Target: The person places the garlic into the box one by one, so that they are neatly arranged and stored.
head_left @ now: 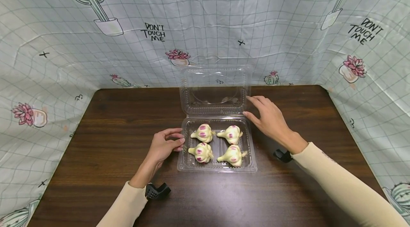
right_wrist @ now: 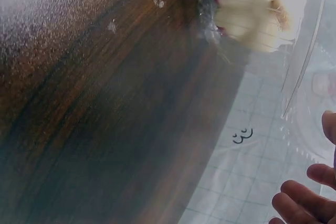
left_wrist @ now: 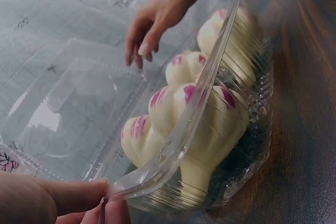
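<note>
At the left, your left hand (head_left: 164,144) pinches the side rim of the clear plastic box (head_left: 217,170), thumb above and fingers below, while the box sits on the desk (head_left: 128,113). If that pinch lifts or tugs, the thin rim would likely flex and the box could tip or slide. The back left garlic (head_left: 203,133) and front left garlic (head_left: 201,153) lie inside, near that side, necks pointing left, so a tip would probably set them rolling; you can't tell whether they touch each other.

Behind the box, the lid (head_left: 213,93) stands raised on its hinge (head_left: 214,115). It looks light, so a hard push backward might crease the hinge or drag the box along.

On the box's right side lie the back right garlic (head_left: 231,135) and front right garlic (head_left: 234,156). A bump there could roll them into their neighbours, and one riding up might foul the lid.

Farthest right, your right hand (head_left: 268,118) has its thumb and fingers spread at the lid's side edge; whether the fingertips touch it, you can't tell. Pushing that side alone would probably twist the lid.
</note>
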A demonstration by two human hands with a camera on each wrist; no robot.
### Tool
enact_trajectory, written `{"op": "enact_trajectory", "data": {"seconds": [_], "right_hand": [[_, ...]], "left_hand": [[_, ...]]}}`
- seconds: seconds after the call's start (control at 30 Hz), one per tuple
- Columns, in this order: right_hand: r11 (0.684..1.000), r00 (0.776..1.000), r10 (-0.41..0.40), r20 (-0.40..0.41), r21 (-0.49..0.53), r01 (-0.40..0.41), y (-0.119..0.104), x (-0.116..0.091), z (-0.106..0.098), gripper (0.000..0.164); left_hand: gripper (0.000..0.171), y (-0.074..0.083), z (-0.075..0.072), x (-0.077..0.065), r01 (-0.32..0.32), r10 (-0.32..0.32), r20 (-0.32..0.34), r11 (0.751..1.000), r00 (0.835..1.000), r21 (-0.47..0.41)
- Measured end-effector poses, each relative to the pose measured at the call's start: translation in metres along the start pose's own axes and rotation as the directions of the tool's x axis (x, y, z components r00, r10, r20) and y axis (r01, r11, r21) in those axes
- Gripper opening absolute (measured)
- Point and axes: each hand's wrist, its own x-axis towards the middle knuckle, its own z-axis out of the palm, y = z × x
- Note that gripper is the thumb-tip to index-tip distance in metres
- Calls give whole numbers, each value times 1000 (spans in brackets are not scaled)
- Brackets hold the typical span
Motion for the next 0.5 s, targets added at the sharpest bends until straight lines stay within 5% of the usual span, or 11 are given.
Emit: {"op": "enact_trajectory", "data": {"seconds": [0.5], "right_hand": [[998, 998, -56, -43, 8, 56, 1, -10, -4, 58]], "left_hand": [[40, 1, 1, 0, 14, -14, -5, 1000, 1000, -2]]}}
